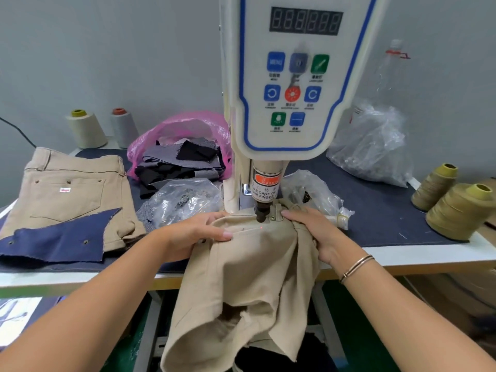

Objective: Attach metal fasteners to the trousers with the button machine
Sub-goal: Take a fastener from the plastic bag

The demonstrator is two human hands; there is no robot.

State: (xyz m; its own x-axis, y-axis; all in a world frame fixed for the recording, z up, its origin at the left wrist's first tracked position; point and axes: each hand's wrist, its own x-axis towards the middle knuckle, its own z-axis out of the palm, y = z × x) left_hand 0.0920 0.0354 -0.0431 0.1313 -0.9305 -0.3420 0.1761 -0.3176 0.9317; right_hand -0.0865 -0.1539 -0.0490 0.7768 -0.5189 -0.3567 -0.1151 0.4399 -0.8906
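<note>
Grey wall behind a blue-covered table (375, 183); button machine (284, 76) stands at its centre; left hand (198, 232) lies left of the machine's punch (261, 210), fingers straight, pressing the beige trousers (249, 264); right hand (319, 232), right of the punch, grips bunched waistband cloth; trousers hang over the table edge below the punch.

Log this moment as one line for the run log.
stage: positioning | left hand and right hand: holding beige trousers flat | under: button machine punch | red dot on fabric
</note>
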